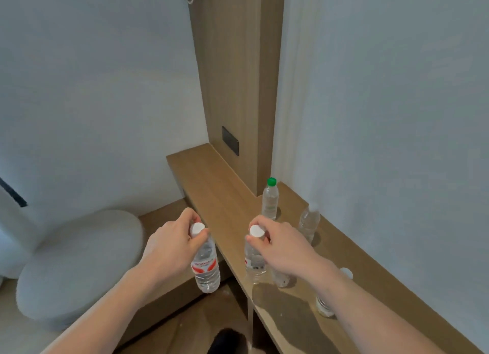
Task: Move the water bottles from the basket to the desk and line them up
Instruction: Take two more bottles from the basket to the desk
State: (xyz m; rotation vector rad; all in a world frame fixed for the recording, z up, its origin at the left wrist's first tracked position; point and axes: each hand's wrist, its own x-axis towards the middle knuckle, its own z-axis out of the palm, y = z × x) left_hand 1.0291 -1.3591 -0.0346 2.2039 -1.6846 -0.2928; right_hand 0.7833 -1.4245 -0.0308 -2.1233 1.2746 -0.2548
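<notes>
My left hand (173,241) grips a white-capped, red-labelled water bottle (206,267) by its neck, hanging in the air just left of the desk's front edge. My right hand (280,244) holds a second white-capped bottle (254,261) by the neck, over the wooden desk (211,179) near its front edge. Standing on the desk are a green-capped bottle (270,201), a clear bottle (309,222) by the wall, and two more bottles (325,304) partly hidden behind my right forearm. The basket is out of view.
A wooden wall panel with a dark socket plate (230,140) rises behind the desk's far end. A white wall runs along the desk's right side. A round grey cushioned seat (79,266) sits on the floor to the left.
</notes>
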